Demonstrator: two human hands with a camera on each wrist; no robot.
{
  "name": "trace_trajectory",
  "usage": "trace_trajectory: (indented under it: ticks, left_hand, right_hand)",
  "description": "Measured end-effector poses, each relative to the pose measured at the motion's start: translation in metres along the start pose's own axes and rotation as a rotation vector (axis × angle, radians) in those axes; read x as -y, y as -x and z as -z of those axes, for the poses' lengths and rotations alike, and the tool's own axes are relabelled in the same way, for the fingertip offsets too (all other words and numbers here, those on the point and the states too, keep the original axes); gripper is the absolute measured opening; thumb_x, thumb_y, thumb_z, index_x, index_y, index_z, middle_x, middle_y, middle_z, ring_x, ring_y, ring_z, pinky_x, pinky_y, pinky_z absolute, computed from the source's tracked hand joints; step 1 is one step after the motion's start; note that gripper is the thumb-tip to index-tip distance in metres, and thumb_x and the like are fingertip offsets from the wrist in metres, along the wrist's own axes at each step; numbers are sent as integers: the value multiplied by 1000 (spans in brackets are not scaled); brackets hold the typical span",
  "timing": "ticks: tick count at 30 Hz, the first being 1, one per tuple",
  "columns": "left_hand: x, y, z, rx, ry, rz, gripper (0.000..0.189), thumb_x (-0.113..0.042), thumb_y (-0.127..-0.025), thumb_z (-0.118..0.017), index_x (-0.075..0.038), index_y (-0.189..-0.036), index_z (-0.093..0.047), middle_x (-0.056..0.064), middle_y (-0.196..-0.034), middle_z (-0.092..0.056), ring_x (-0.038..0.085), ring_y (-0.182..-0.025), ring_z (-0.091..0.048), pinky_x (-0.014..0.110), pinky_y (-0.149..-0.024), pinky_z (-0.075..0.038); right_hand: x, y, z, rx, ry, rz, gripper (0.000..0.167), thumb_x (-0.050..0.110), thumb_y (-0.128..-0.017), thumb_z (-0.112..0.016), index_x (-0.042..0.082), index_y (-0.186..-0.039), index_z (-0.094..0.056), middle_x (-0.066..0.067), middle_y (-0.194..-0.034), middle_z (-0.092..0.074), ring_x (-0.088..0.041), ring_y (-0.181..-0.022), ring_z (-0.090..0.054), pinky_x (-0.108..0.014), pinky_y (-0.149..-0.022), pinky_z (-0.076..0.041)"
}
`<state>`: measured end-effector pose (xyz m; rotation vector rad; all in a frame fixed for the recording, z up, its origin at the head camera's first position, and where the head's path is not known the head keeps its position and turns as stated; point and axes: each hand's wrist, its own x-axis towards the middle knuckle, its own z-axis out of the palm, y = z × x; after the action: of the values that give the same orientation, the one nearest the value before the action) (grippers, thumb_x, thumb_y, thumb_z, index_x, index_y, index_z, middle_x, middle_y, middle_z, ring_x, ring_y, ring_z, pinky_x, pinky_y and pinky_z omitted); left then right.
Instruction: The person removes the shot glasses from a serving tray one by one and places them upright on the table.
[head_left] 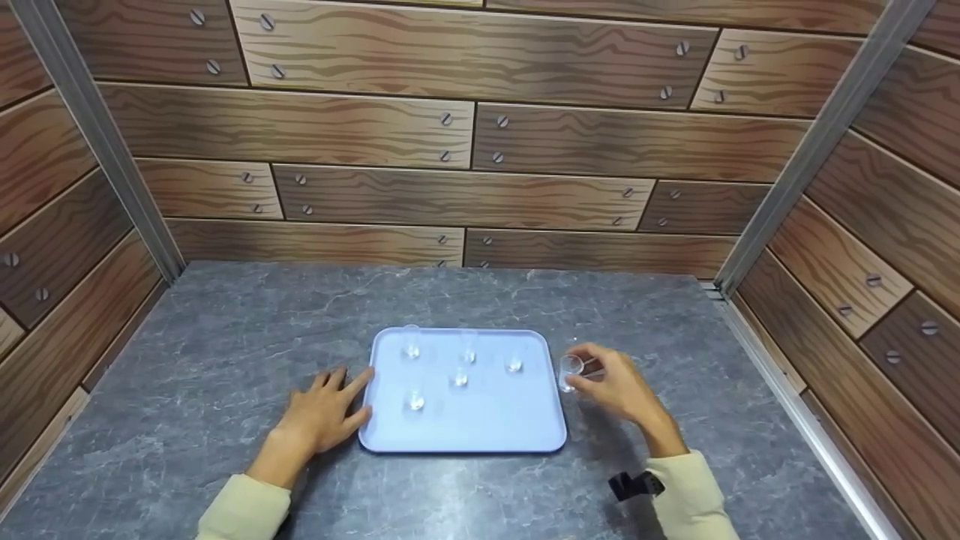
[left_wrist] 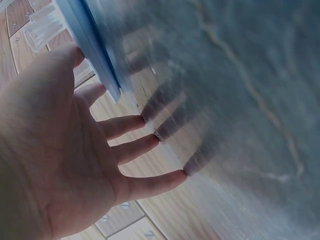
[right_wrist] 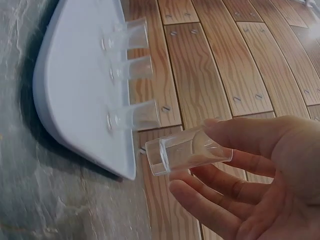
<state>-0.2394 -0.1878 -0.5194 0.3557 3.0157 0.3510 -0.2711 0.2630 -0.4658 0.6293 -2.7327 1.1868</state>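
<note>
A light blue tray [head_left: 495, 424] lies on the grey table, with several small clear cups [head_left: 415, 402] standing on it. At its right edge my right hand [head_left: 616, 382] holds another clear cup [right_wrist: 187, 150] between thumb and fingers; the right wrist view shows this cup's thick base and see-through wall. My left hand [head_left: 322, 416] rests at the tray's left edge with fingers spread. Its thumb and index finger touch the rim, and the other fingertips [left_wrist: 184, 173] touch the tabletop.
The grey marbled tabletop [head_left: 247, 337] extends around the tray. Walls with a wood-plank print [head_left: 375, 135] enclose the back and sides, joined by metal corner posts [head_left: 810, 135]. A black strap piece [head_left: 634, 486] sits at the right sleeve.
</note>
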Motion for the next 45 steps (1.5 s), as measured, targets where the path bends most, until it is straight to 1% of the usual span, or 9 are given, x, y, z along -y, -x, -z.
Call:
trace_trajectory:
  ticks: [5,11,18,26,30,34,39,45]
  left_hand:
    - [0,0,-1,7,4,4,62,-47,-104,-54,-24,-160,-39,28,-156,-44,53,-142,-42,82,-99,-37]
    - [1,-1,-2,0,4,-2,63,-48,-104,-54,-23,-160,-39,28,-157,-43,53,-142,-43,82,-99,-38]
    - [1,-2,-2,5,-15,5,62,-49,-105,-52,-25,-160,-38,27,-157,-43,52,-143,-42,83,-98,-38]
    - [1,-2,-1,0,-9,1,62,-47,-105,-53,-24,-160,-38,27,-156,-44,53,-142,-43,83,-98,-38]
    - [1,-2,-1,-6,-7,-1,62,-47,-105,-53,-24,-160,-38,27,-156,-44,53,-142,-43,83,-97,-38]
    - [1,-1,-1,-12,-5,-5,62,-47,-105,-53,-24,-160,-38,27,-156,-45,53,-142,-43,82,-98,-38]
    - [2,0,-1,4,2,1,62,-48,-105,-53,-25,-160,-38,27,-156,-44,52,-142,-43,83,-99,-37]
    - [2,-2,-2,28,-6,9,62,-49,-105,-52,-26,-161,-37,26,-157,-44,51,-143,-42,83,-99,-37]
  right_hand:
    - [-5,3,9,-42,24,-30,31,4,-89,-78,-3,-118,-70,-22,-107,-74,-29,-92,-74,-36,-84,-61]
    - [-15,5,23,-80,43,-62,33,2,-88,-78,-6,-119,-69,-24,-106,-73,-35,-93,-74,-41,-85,-62]
    - [-34,6,38,-101,68,-148,35,3,-89,-77,-6,-121,-67,-23,-109,-73,-36,-98,-74,-29,-83,-59]
    - [-51,11,50,-122,77,-200,35,3,-91,-75,-8,-123,-66,-27,-113,-71,-40,-102,-73,-20,-77,-53]
    - [-57,12,54,-118,85,-232,37,5,-92,-74,-8,-126,-64,-27,-116,-71,-41,-105,-72,-20,-77,-53]
    - [-61,14,57,-121,100,-249,38,7,-93,-73,-8,-127,-64,-27,-116,-70,-41,-107,-71,-23,-80,-53]
    - [-66,17,59,-131,106,-273,39,8,-94,-73,-8,-128,-64,-28,-117,-69,-42,-107,-70,-23,-77,-53]
    - [-74,20,63,-143,103,-294,39,9,-94,-73,-9,-127,-64,-28,-116,-69,-41,-106,-71,-20,-74,-52]
